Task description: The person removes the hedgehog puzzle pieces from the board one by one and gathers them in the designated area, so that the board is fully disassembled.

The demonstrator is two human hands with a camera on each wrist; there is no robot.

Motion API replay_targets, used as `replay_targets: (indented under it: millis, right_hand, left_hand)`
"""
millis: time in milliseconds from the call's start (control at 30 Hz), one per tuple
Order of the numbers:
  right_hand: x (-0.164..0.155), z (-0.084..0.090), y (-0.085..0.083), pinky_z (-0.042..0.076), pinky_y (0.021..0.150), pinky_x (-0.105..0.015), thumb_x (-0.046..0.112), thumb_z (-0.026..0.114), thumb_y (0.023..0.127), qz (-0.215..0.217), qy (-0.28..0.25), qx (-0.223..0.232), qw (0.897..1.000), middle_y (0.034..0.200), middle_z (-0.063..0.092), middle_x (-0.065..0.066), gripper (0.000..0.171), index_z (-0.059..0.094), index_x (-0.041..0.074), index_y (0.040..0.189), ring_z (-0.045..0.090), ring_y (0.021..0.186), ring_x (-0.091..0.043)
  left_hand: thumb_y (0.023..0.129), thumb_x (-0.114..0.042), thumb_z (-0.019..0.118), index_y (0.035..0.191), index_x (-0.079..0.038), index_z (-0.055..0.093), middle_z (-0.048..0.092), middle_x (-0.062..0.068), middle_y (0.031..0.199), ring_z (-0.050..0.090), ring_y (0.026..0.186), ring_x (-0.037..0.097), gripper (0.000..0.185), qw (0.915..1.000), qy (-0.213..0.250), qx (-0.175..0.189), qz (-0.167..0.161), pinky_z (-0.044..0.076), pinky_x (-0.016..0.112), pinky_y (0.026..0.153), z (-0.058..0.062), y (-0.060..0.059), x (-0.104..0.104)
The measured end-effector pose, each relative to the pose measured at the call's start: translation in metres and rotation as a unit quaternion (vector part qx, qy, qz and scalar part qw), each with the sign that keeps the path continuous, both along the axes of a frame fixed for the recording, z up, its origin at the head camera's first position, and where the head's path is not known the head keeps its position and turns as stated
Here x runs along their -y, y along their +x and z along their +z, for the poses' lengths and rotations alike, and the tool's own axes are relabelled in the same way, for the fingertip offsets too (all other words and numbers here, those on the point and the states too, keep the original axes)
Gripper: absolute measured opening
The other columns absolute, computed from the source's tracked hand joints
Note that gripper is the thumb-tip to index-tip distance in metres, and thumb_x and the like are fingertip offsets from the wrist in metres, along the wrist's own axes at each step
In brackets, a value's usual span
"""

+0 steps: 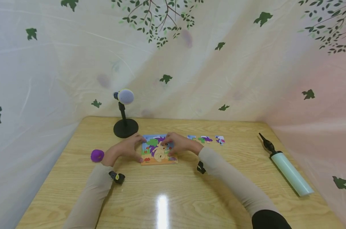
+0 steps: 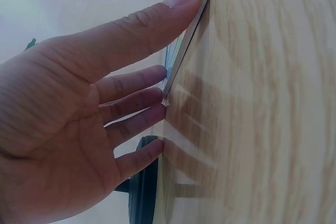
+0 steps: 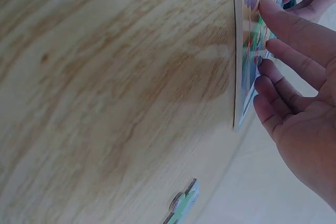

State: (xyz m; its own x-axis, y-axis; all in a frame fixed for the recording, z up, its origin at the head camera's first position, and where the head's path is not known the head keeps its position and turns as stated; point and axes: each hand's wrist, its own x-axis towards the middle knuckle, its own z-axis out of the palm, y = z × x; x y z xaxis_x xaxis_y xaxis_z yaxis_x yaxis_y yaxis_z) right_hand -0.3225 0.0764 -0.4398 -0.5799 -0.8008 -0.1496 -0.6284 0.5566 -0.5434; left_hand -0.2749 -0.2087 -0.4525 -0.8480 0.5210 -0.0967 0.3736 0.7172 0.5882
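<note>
The puzzle board (image 1: 159, 152) lies flat on the tabletop (image 1: 173, 190), square, with an orange lower edge and a colourful cartoon picture. Three loose pieces (image 1: 206, 139) lie in a row just to its right.

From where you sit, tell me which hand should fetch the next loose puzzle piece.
The right hand. The loose pieces lie on the table just to the right of the puzzle board, beside that hand. The left hand rests flat at the board's left edge, steadying it, farther from the pieces.
</note>
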Motion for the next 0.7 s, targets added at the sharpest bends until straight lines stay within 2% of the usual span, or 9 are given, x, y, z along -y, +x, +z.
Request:
replay_targets:
  millis: [267, 700]
  right_hand:
    - [0.0016, 0.0004, 0.0014, 0.054, 0.097, -0.039, 0.011, 0.085, 0.081, -0.001, 0.002, -0.004, 1.0, 0.123, 0.061, -0.012, 0.05, 0.07, 0.006, 0.128, 0.054, 0.114, -0.025]
    - [-0.0003, -0.0009, 0.004, 0.051, 0.094, -0.034, 0.014, 0.086, 0.081, -0.008, 0.002, -0.022, 1.0, 0.121, 0.058, -0.011, 0.043, 0.073, 0.007, 0.121, 0.049, 0.115, -0.024]
  left_hand:
    - [0.068, -0.032, 0.095, 0.137, 0.001, 0.056, 0.047, 0.023, 0.14, 0.046, 0.134, 0.042, 0.085, 0.9999, -0.004, -0.012, -0.005, 0.037, 0.06, 0.117, -0.0001, 0.0002, 0.0001]
    - [0.069, -0.03, 0.094, 0.137, -0.002, 0.056, 0.047, 0.023, 0.14, 0.045, 0.134, 0.043, 0.083, 1.0, -0.002, -0.004, 0.003, 0.036, 0.061, 0.118, 0.0001, 0.0002, -0.0004]
